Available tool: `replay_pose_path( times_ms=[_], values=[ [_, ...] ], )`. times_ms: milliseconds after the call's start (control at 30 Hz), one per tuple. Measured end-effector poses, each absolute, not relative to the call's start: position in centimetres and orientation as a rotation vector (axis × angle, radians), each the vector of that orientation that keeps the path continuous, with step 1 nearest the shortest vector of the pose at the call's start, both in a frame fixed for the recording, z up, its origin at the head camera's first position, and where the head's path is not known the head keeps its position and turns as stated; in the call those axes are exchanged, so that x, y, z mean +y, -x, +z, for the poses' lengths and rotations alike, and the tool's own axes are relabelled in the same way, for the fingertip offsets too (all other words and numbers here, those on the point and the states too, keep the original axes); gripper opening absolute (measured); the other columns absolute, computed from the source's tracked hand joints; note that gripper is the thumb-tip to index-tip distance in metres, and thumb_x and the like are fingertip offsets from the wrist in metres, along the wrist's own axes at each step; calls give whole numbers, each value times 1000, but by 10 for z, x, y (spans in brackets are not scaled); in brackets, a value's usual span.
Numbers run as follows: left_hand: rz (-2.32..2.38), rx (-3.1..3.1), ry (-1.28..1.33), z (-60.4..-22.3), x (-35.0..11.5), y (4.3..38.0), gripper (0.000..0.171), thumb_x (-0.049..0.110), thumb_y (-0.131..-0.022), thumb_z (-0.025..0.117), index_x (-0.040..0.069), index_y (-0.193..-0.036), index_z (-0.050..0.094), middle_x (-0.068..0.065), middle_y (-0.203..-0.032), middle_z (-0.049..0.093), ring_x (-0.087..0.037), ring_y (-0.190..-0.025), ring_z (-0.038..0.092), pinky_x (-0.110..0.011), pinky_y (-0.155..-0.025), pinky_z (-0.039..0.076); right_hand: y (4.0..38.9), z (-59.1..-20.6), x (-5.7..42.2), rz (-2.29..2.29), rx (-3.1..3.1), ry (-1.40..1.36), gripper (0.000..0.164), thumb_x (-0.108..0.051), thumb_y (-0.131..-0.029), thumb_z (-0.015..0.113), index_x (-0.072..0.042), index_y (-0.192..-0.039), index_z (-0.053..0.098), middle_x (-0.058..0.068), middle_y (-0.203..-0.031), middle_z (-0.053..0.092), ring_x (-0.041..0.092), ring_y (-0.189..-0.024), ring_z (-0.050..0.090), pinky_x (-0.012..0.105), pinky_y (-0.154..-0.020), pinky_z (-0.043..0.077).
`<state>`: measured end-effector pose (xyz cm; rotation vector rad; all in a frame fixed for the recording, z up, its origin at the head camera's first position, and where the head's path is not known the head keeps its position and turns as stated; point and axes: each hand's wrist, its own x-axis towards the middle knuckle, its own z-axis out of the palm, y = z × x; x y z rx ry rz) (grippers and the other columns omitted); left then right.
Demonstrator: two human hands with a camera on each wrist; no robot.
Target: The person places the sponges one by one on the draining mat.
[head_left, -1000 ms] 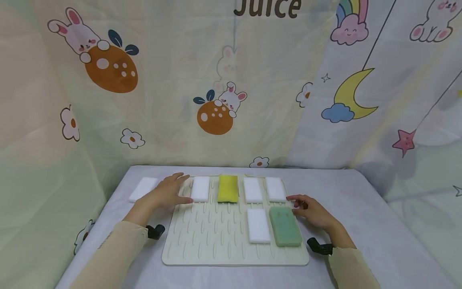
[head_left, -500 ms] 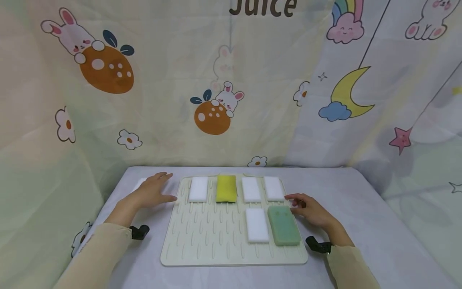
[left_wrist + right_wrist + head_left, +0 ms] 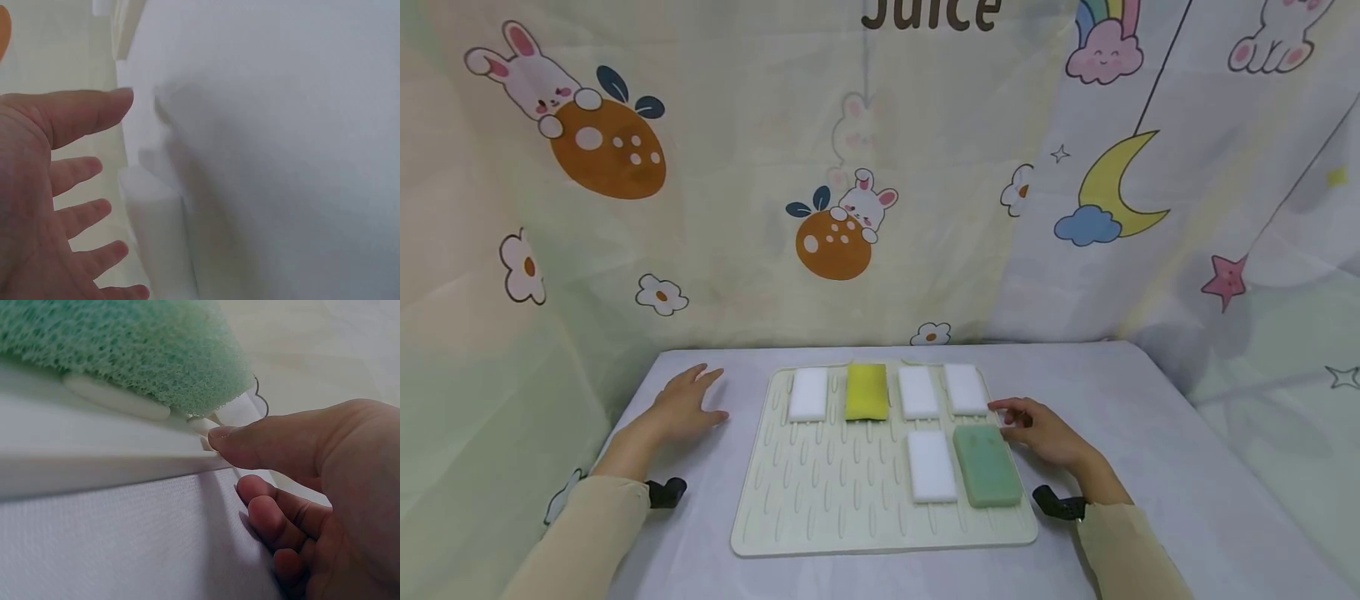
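Note:
My left hand (image 3: 683,408) is spread above the table to the left of the cream ridged drying mat (image 3: 820,508), fingers and thumb apart, holding nothing. In the left wrist view, a white sponge block (image 3: 156,231) lies below the fingertips; in the head view the hand hides it. At the mat's right edge, my right hand (image 3: 1045,429) rests with its thumb (image 3: 262,444) touching the rim, below a green porous sponge (image 3: 987,467). Its index fingertip is beside a white sponge (image 3: 966,390) at the back right corner; its other fingers curl loosely.
Along the mat's back lie another white sponge (image 3: 808,394), a yellow sponge (image 3: 867,392) and a further white block (image 3: 918,392). Left of the green sponge is a white sponge block (image 3: 932,467). A printed curtain (image 3: 737,208) hangs behind the white-covered table (image 3: 1157,467).
My left hand has moved left, from beside the back-left white sponge on the mat to over the loose white one. The right hand stays at the mat's edge. The view shifts slightly.

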<state>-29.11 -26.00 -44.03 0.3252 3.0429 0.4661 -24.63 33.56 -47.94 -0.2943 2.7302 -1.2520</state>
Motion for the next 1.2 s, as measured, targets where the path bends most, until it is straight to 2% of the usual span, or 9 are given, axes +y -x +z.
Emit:
replay_pose_path(
  times_ms=[267,633,967,1200],
  values=[
    [530,2995,-280,-441,-272,292,81,26,-91,73,-6,-156,36,-41,-161,17,-63,-147,17,-77,-115,19,247,-477,335,-1261,2720,280,45,-13,-96,71,-9,-140,63,11,-109,55,22,-91,45,26,-70,42],
    [500,2927,-347,-439,-283,292,80,24,-90,72,-3,-157,37,-40,-161,21,-65,-144,23,-79,-111,25,247,-478,337,-1285,2694,274,46,-12,-96,71,-10,-141,62,11,-110,55,23,-91,46,26,-70,43],
    [523,2889,-392,-435,-285,287,82,4,-79,62,-5,-156,37,-42,-160,20,-66,-144,23,-78,-112,24,247,-480,338,-1292,2692,272,45,-13,-95,71,-10,-140,63,12,-111,55,23,-92,46,26,-71,43],
    [556,2899,-474,-443,-295,292,81,10,-81,71,-1,-155,40,-42,-160,22,-66,-143,26,-77,-112,26,247,-480,338,-1291,2689,281,45,-12,-96,70,-9,-140,63,13,-110,56,23,-91,46,26,-71,43]
  ],
)
